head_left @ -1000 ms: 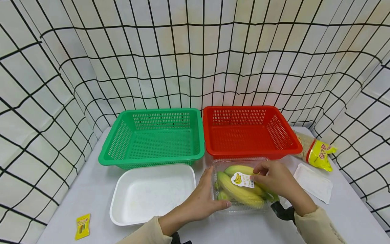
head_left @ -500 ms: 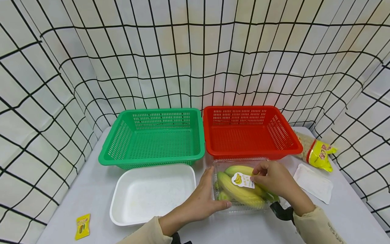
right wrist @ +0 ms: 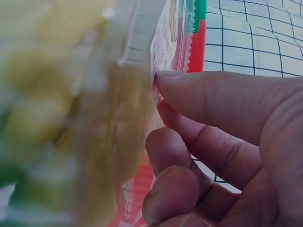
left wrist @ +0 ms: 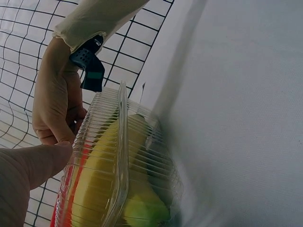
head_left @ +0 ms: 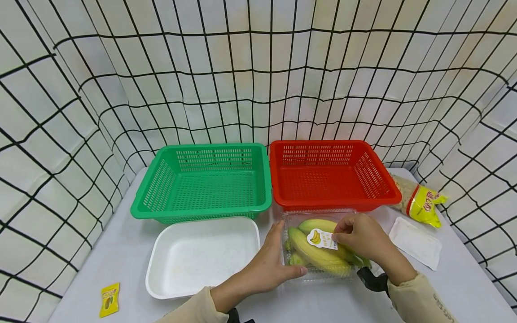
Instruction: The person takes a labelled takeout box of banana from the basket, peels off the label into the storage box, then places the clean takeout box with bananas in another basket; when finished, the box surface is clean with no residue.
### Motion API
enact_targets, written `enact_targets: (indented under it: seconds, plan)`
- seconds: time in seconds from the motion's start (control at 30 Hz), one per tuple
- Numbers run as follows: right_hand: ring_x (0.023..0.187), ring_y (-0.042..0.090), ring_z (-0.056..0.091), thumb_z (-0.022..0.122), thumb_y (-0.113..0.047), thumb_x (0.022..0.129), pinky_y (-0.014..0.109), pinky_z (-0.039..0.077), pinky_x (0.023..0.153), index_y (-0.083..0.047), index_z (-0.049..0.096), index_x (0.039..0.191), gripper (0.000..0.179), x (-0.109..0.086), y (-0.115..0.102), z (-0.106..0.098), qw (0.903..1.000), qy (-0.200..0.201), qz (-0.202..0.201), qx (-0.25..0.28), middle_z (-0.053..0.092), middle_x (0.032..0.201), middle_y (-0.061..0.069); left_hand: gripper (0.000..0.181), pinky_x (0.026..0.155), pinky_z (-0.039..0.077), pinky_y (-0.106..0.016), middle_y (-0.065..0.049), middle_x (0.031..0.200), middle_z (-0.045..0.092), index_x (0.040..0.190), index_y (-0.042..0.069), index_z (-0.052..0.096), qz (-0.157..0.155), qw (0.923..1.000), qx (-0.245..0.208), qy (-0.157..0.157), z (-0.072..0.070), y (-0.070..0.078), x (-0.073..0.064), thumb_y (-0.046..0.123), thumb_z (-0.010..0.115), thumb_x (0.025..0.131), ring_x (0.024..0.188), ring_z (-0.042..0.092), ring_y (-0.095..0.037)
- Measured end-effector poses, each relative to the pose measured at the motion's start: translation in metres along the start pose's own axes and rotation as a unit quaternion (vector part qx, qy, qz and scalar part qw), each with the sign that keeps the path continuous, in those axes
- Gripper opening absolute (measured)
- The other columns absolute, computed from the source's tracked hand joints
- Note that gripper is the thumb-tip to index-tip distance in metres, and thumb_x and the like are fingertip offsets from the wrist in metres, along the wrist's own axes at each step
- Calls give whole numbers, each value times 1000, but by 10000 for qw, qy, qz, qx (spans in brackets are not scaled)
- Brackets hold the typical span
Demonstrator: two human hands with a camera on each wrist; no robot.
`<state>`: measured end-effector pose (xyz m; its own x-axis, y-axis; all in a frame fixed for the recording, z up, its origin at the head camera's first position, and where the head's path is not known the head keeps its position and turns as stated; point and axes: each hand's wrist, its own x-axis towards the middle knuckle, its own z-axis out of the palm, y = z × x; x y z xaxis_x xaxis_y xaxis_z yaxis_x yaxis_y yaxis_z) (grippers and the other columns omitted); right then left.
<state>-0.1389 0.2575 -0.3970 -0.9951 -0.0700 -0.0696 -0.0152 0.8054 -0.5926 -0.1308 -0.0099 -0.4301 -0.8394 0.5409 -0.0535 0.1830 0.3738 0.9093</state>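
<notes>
A clear plastic clamshell box [head_left: 323, 278] with yellow-green bananas [head_left: 313, 252] inside lies just in front of the red basket. On its lid is a white label [head_left: 321, 238] with a banana picture. My left hand [head_left: 262, 267] steadies the box at its left front corner, fingers straight along the left wall, thumb along the front. With thumb and index fingertip, my right hand [head_left: 365, 235] pinches the label's right edge. The right wrist view shows that thumb [right wrist: 189, 87] at the label, the other fingers curled below it.
Behind stand a green basket [head_left: 202, 213] and a red basket [head_left: 335, 201]. A white tray [head_left: 202, 260] lies left of the box, a small yellow packet [head_left: 109, 299] farther left. At right are a yellow-ended bag [head_left: 422, 204] and a flat white packet [head_left: 416, 242]. Black-lined netting [head_left: 258, 72] surrounds the table.
Almost nothing differs. My right wrist and sleeve have shifted slightly to the left while the fingers stay at the label; the left hand and the box hold still.
</notes>
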Motion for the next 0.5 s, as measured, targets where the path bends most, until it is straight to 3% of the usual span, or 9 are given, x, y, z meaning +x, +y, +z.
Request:
enact_targets:
  seconds: [0.5]
  plan:
    - [73,18,55,81,-12,88,28,50,61,-13,75,81,10,0,-3,-1,9998,-165,-34,55,64,72,-2,117,123,16,-65,-22,172,4,166,0,5,0,10000,14,22,0,0,0,32,84,86,160,3,-39]
